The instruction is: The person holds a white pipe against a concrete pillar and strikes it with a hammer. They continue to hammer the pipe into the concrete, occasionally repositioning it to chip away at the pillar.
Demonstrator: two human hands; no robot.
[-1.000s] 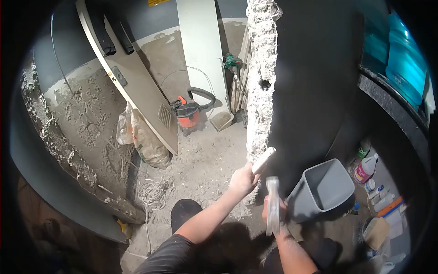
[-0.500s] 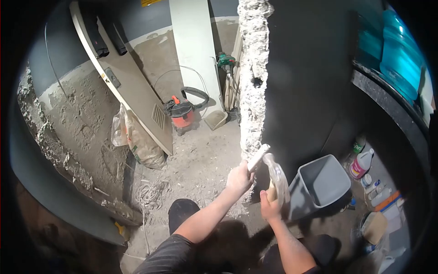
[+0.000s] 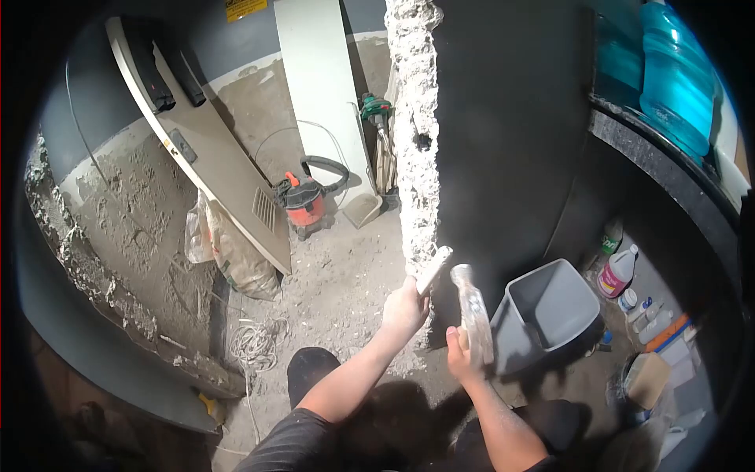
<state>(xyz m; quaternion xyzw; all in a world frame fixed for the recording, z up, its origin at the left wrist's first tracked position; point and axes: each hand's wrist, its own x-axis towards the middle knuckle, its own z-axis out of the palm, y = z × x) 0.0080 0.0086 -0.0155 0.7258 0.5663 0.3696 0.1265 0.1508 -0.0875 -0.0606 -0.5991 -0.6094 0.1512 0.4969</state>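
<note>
My left hand [image 3: 404, 308] is wrapped round a pale, dusty rod that looks like a chisel [image 3: 434, 269], its top end sticking up past my fist. Its lower end is hidden by the hand, close to the broken white edge of the wall [image 3: 417, 173]. In my right hand [image 3: 464, 358] is a hammer [image 3: 474, 307], gripped by the handle with its metal head upward. A small gap separates the hammer head from the rod's top end.
A grey bin [image 3: 511, 346] stands right of my right hand. Bottles [image 3: 617, 271] line the right side. Beyond are a red vacuum cleaner [image 3: 305, 208], a dustpan [image 3: 362, 210], a leaning door [image 3: 212, 157] and a sack [image 3: 240, 252]. Coiled cable [image 3: 255, 344] lies on the dusty floor [image 3: 330, 299].
The hammer head has drawn a little away from the rod and tilted more upright. The whole view has shifted slightly, so the wall edge sits further left.
</note>
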